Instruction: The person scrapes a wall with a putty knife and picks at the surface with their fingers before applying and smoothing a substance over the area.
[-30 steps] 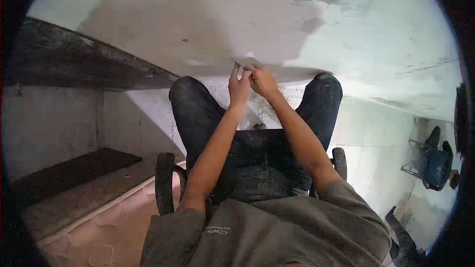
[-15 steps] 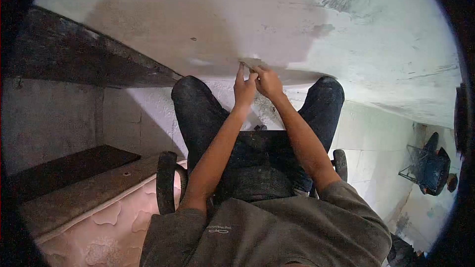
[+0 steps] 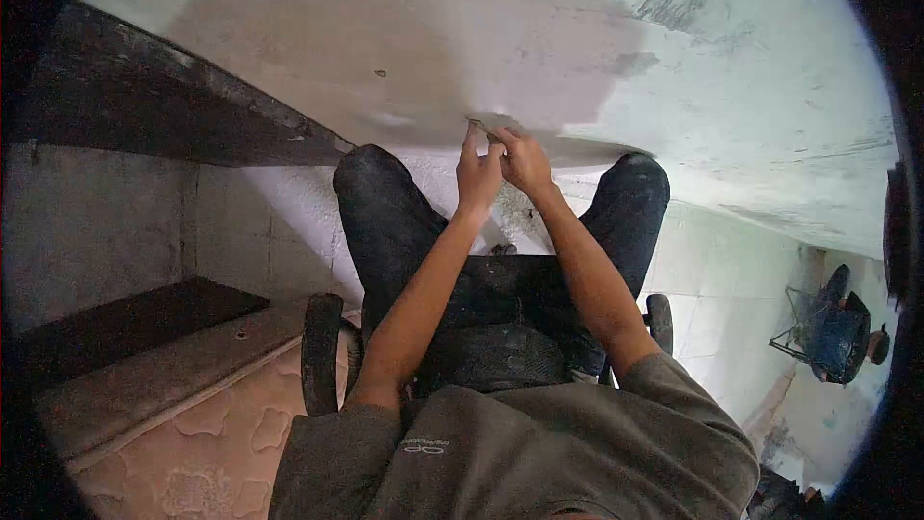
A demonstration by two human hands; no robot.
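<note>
My two hands meet over the near edge of a pale, stained tabletop (image 3: 404, 29). My left hand (image 3: 476, 181) has its index finger extended to the tip of a small, thin greyish piece (image 3: 481, 125), the other fingers curled in. Closed in a pinch, my right hand (image 3: 525, 164) grips the same piece from the right. Its kind is too small to make out, and the fingers cover part of it. A greyish-brown patch (image 3: 505, 121) lies on the tabletop just beyond the fingertips.
A dark board edge (image 3: 192, 77) runs along the left. Below it are a dark plank (image 3: 144, 323) and a quilted pink mattress (image 3: 207, 433). A chair armrest (image 3: 322, 351) flanks me. At right, a chair with dark blue cloth (image 3: 837, 337) stands by the wall.
The view has shifted very slightly. Both hands stay at the same spot by the table edge, with only slight finger movement.
</note>
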